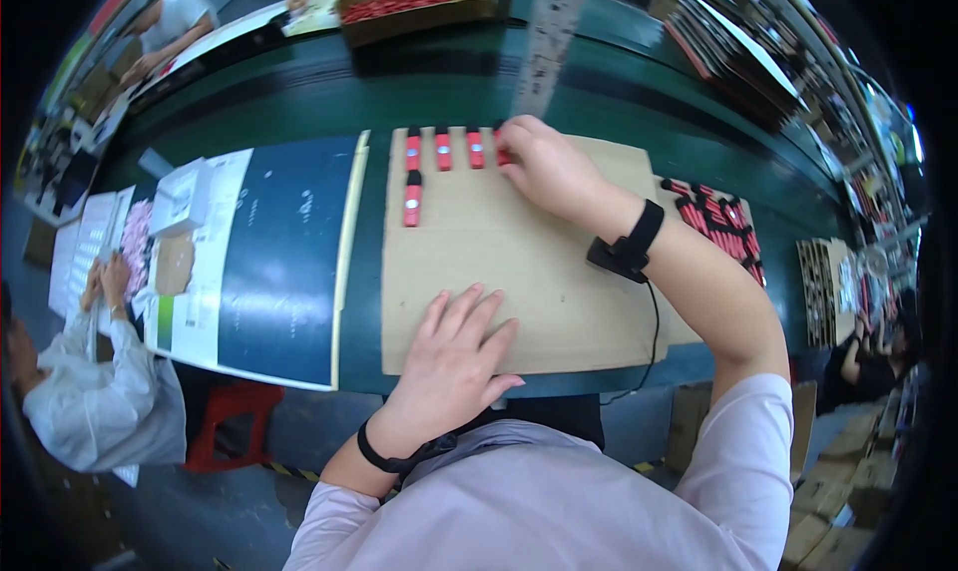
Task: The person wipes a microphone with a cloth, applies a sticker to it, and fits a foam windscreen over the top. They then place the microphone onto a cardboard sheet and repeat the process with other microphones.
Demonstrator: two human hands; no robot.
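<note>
A brown cardboard sheet lies on the table before me. Near its far left corner sit several small red pieces with black tops, set upright in a row, each with a pale round spot; one of them is this red piece. Another red piece stands below the leftmost one. At the row's right end my right hand is closed over a red piece, mostly hidden by the fingers. My left hand lies flat with spread fingers on the near left part of the cardboard.
A heap of red and black pieces lies right of the cardboard. On the left is a dark blue board with a white box beside it. A carton of red pieces stands at the far side. Co-workers sit left and right.
</note>
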